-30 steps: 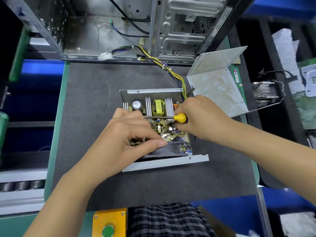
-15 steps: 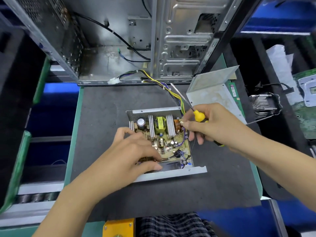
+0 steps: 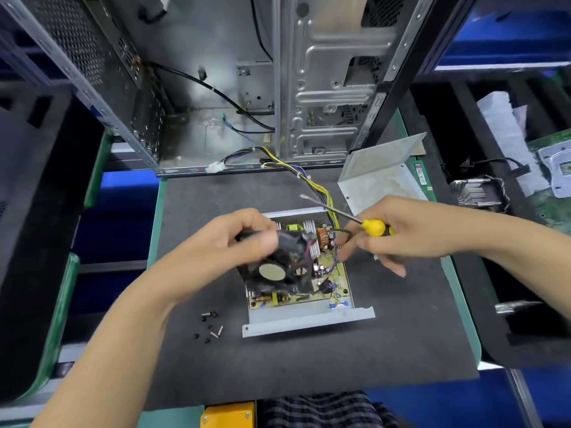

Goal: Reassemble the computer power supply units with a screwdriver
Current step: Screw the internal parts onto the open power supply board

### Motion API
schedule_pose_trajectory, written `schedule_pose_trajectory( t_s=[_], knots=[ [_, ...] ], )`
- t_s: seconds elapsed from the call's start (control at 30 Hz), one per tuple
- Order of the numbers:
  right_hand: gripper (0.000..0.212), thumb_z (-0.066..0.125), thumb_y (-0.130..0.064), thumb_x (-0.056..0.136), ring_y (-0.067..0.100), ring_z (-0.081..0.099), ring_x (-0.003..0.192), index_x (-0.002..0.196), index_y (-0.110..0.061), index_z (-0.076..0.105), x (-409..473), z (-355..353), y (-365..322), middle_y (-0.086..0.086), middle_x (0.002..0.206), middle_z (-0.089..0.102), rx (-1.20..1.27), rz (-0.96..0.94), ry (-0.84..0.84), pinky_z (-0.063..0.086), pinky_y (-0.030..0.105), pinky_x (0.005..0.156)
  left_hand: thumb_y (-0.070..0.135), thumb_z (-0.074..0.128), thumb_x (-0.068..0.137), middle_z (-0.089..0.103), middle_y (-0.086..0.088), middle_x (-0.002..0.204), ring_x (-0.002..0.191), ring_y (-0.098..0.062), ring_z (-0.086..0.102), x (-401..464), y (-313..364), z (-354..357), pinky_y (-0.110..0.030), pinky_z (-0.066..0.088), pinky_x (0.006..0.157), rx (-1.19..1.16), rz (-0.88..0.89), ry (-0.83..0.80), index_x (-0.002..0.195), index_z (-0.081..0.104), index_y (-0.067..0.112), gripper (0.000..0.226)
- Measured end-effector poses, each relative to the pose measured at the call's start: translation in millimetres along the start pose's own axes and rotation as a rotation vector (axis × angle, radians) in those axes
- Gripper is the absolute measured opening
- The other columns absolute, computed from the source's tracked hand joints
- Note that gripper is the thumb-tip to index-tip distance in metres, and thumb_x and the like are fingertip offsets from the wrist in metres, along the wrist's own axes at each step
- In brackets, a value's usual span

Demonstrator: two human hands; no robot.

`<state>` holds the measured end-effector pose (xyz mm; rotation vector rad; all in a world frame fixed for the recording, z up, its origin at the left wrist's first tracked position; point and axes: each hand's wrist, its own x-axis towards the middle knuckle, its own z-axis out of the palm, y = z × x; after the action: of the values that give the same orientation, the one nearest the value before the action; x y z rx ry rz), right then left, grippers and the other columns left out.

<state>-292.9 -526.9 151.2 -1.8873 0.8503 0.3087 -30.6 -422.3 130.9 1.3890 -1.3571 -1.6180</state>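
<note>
— What is shown at the bench?

— An opened power supply unit [image 3: 301, 291] is seen lying on a dark grey mat [image 3: 309, 359], its circuit board [image 3: 332, 284] exposed inside the metal tray. A black cooling fan [image 3: 279, 267] is held tilted above the board by the left hand [image 3: 222, 248], whose fingers are curled round the fan's upper edge. The fan is blurred, so finer detail cannot be made out.

— And the other hand?

— A yellow-handled screwdriver [image 3: 366, 223] is gripped in the right hand [image 3: 401, 233], just beside the unit's right rear corner. The shaft is pointed up and to the left, its tip raised clear of the unit. Thumb and upper fingers are closed on the handle, while the lower fingers are extended downward.

— What else is laid out?

— A small scatter of loose screws [image 3: 210, 325] is seen on the mat, near the unit's front left corner. A bundle of yellow, black and purple wires [image 3: 309, 177] is run from the unit's rear towards an open computer case [image 3: 247, 88] stood at the back of the bench. The unit's bent metal cover [image 3: 380, 174] is rested on the mat to the right, behind the right hand. A heatsink [image 3: 475, 193] is visible further right, well apart from the work.
</note>
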Motion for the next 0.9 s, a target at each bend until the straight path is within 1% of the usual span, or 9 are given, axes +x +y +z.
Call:
schedule_pose_trajectory(
  t_s=[0.07,0.17,0.3,0.47,0.57,0.63,0.73,0.8,0.9],
  knots=[
    [0.013,0.053,-0.011,0.095,0.009,0.054,0.044,0.090,-0.014,0.065,1.5,4.5,0.6,-0.019,0.071,0.070,-0.035,-0.033,0.009,0.049,0.027,0.067,0.037,0.082,0.062,0.071,-0.010,0.101,0.084,-0.013,0.064,4.2,-1.2,-6.9,-0.021,0.051,0.075,0.000,0.026,-0.013,0.079,0.066,0.032,0.025],
    [0.008,0.065,-0.023,0.089,0.008,0.051,0.043,0.085,-0.020,0.070,5.8,11.1,2.9,0.000,0.068,0.068,0.016,-0.059,0.125,0.044,0.022,0.058,0.014,0.084,0.064,0.068,-0.004,0.082,0.069,-0.011,0.063,13.6,-3.9,-14.2,-0.018,0.052,0.061,-0.102,0.100,0.054,0.083,0.064,0.025,0.029],
    [0.004,0.070,-0.024,0.085,0.015,0.052,0.050,0.081,-0.025,0.072,10.0,23.5,8.5,0.004,0.053,0.061,0.111,-0.087,0.317,0.040,0.027,0.057,0.021,0.071,0.082,0.069,-0.001,0.088,0.058,-0.006,0.063,29.4,2.4,-18.6,-0.018,0.049,0.040,-0.235,0.195,0.177,0.105,0.066,0.024,0.024],
    [0.006,0.070,-0.019,0.085,0.012,0.048,0.044,0.083,-0.024,0.070,11.0,46.7,7.0,-0.002,0.043,0.056,0.286,-0.124,0.447,0.051,0.029,0.076,0.033,0.056,0.095,0.069,-0.007,0.106,0.097,-0.021,0.066,55.9,5.1,-19.6,-0.053,0.047,0.089,-0.184,0.186,0.222,0.118,0.064,0.027,0.025],
    [0.005,0.068,-0.017,0.086,0.022,0.060,0.048,0.084,-0.021,0.068,9.5,56.3,8.2,-0.007,0.041,0.055,0.301,-0.155,0.477,0.050,0.025,0.086,0.042,0.052,0.095,0.068,-0.005,0.109,0.101,-0.019,0.065,68.1,7.7,-16.8,-0.043,0.047,0.097,-0.043,0.172,0.206,0.116,0.065,0.030,0.027],
    [0.004,0.068,-0.018,0.087,0.030,0.064,0.054,0.084,-0.021,0.067,10.2,59.6,9.5,-0.012,0.043,0.056,0.283,-0.167,0.504,0.052,0.026,0.078,0.057,0.052,0.089,0.066,-0.001,0.108,0.100,-0.012,0.063,74.7,7.8,-13.8,-0.031,0.048,0.094,0.082,0.148,0.213,0.116,0.062,0.033,0.037],
    [0.014,0.070,-0.026,0.082,0.020,0.054,0.047,0.071,-0.033,0.065,11.4,61.6,9.9,-0.010,0.053,0.060,0.245,-0.192,0.589,0.046,0.027,0.062,0.076,0.055,0.065,0.055,0.022,0.117,0.101,0.014,0.052,77.0,12.5,-11.6,-0.011,0.038,0.083,0.312,0.102,0.175,0.127,0.050,0.040,0.072],
    [0.015,0.070,-0.031,0.078,0.018,0.051,0.047,0.065,-0.034,0.064,10.9,62.3,9.7,-0.010,0.062,0.059,0.229,-0.212,0.643,0.042,0.026,0.057,0.078,0.060,0.057,0.046,0.022,0.133,0.117,0.013,0.044,76.1,16.1,-14.0,-0.009,0.032,0.092,0.372,0.076,0.077,0.138,0.039,0.043,0.091],
    [0.025,0.068,-0.035,0.076,0.011,0.047,0.045,0.073,-0.010,0.068,12.0,63.9,12.7,-0.011,0.057,0.054,0.187,-0.177,0.667,0.040,0.023,0.053,0.076,0.069,0.058,0.046,0.020,0.138,0.125,0.000,0.043,76.6,24.3,-19.2,-0.015,0.034,0.094,0.527,0.047,-0.009,0.140,0.035,0.046,0.095]
  ],
)
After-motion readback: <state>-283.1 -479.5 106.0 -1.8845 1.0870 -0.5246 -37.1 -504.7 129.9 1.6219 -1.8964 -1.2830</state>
